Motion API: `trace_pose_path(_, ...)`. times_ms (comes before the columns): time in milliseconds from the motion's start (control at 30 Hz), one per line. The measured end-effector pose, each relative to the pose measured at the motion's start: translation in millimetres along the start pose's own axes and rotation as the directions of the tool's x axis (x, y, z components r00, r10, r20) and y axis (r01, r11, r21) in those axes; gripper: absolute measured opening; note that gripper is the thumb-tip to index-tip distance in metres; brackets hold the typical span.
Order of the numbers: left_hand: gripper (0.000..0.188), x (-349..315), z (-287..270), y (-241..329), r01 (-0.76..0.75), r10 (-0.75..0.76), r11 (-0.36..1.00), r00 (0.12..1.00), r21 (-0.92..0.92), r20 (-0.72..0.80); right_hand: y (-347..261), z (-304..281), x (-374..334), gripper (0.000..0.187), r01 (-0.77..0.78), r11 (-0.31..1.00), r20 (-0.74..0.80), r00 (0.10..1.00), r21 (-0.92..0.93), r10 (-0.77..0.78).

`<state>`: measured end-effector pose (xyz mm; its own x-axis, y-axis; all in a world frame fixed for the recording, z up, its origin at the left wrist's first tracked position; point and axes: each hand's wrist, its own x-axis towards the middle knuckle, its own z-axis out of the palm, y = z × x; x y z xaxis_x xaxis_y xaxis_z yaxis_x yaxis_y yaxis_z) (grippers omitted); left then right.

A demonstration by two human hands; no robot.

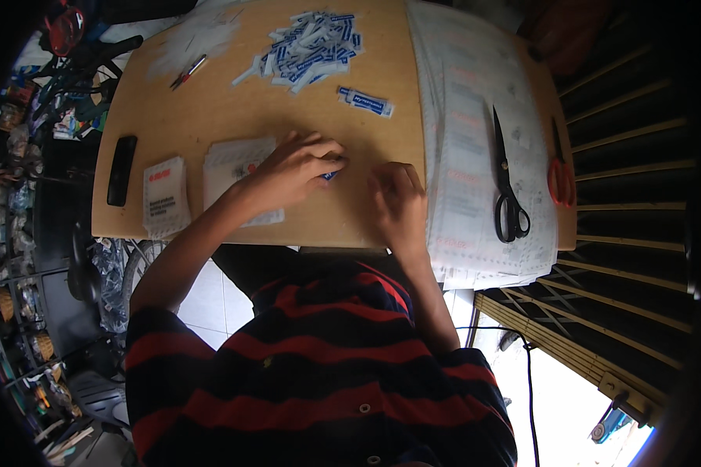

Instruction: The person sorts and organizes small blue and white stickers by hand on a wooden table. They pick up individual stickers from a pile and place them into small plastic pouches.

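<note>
My left hand (304,162) is over the middle of the table, its fingers closed on a small blue-and-white label strip (331,174), mostly hidden under the fingers. To its right, my right hand (399,201) is held with curled fingers near the front edge, slightly blurred; whether anything is in it is hidden. Beyond both hands lie a couple of similar blue-and-white strips (366,103). Farther back is a heap of the same strips (313,48). Partly beneath my left forearm is a stack of whitish printed plastic pieces (227,159), and a second stack (164,194) sits left of it.
Large printed plastic sheets (467,156) cover the table's right side, with black scissors (507,187) on them and red-handled scissors (561,180) beyond. A black oblong object (122,171) lies at the left edge. Small snips (188,71) and clear plastic scraps (199,39) are at the back left.
</note>
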<state>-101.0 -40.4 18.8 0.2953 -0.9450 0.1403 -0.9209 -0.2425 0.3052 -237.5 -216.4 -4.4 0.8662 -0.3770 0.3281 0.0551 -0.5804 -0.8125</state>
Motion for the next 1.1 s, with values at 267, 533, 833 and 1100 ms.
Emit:
trace_pose_path(267,0.029,56.4,4.0,-16.2,0.238,-0.206,0.971,0.87,0.014,-0.448,5.8,-2.5,-3.5,0.013,-0.012,0.999,-0.01,1.0,0.046,0.012)
trace_pose_path(533,0.043,115.5,20.6,-21.1,0.461,-0.352,0.855,0.851,0.235,-0.389,9.1,-0.1,-7.4,0.011,0.043,0.999,-0.074,0.996,0.012,-0.042)
trace_pose_path(833,0.048,61.2,-2.5,-96.7,0.472,-0.351,0.864,0.814,0.175,-0.463,20.2,3.5,-8.9,0.012,0.097,0.995,-0.086,0.992,0.001,-0.097)
trace_pose_path(1100,0.027,61.6,-17.1,-127.8,0.457,-0.426,0.888,0.858,0.047,-0.288,13.3,-0.8,-9.0,0.01,0.042,0.998,-0.074,0.996,0.035,-0.04)
